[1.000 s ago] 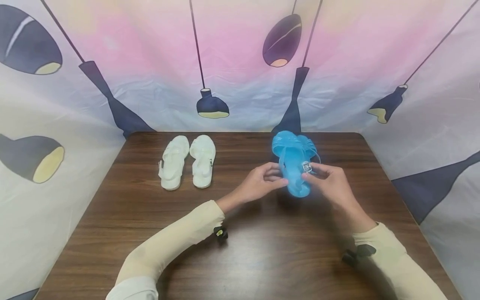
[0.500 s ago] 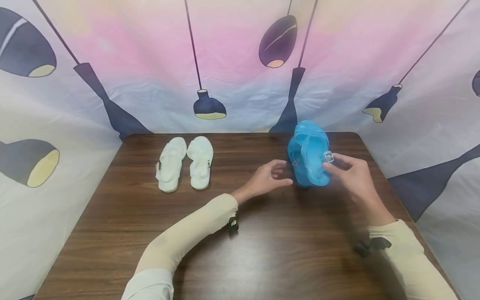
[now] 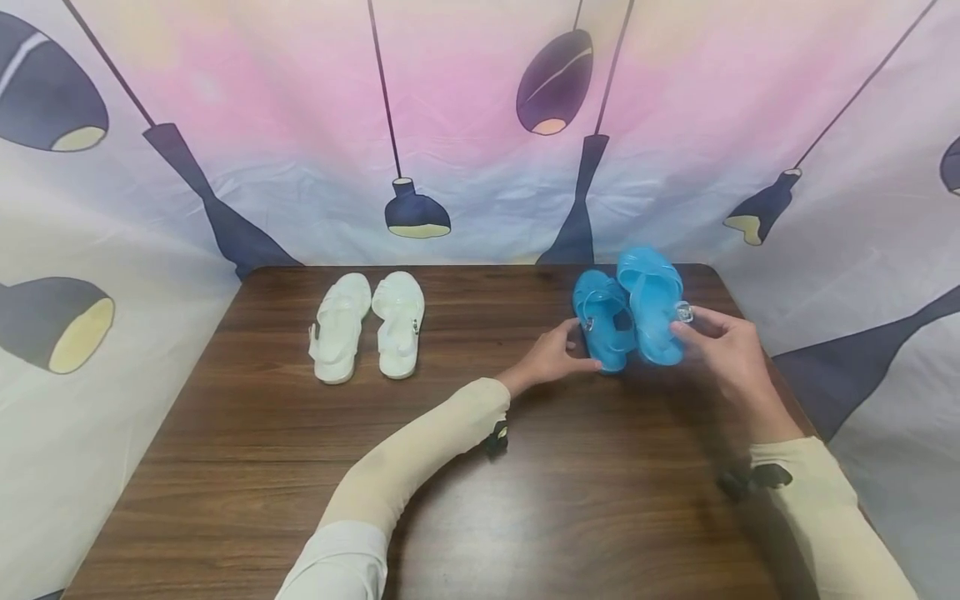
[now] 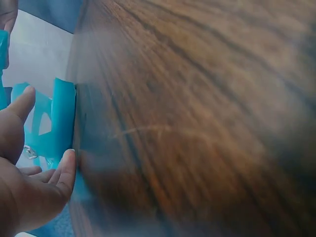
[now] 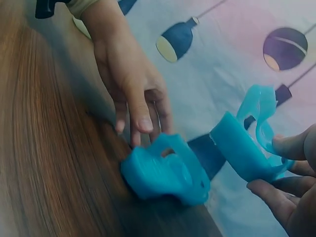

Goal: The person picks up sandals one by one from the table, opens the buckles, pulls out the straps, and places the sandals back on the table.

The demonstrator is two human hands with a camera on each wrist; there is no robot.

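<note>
Two blue jelly sandals are at the right of the table. The nearer-to-middle blue sandal (image 3: 606, 340) stands on the tabletop, its buckle on the left side. Beside it my left hand (image 3: 551, 357) has its fingers extended, the thumb close to the heel; contact is hard to tell. The other blue sandal (image 3: 654, 310) is lifted off the table, toe raised. My right hand (image 3: 726, 348) pinches it at its right side, near the clear buckle (image 3: 684, 312). In the right wrist view the held sandal (image 5: 244, 148) hangs apart from the standing sandal (image 5: 163, 173).
A pair of white sandals, one on the left (image 3: 341, 329) and one on the right (image 3: 399, 325), stands on the left half of the brown wooden table (image 3: 247, 433). A printed cloth (image 3: 480, 150) with lamp drawings hangs behind the table's back edge.
My right hand has carried one blue sandal rightward, uncovering the other one beneath. My left hand let go of the carried sandal, then moved right to the side of the standing sandal.
</note>
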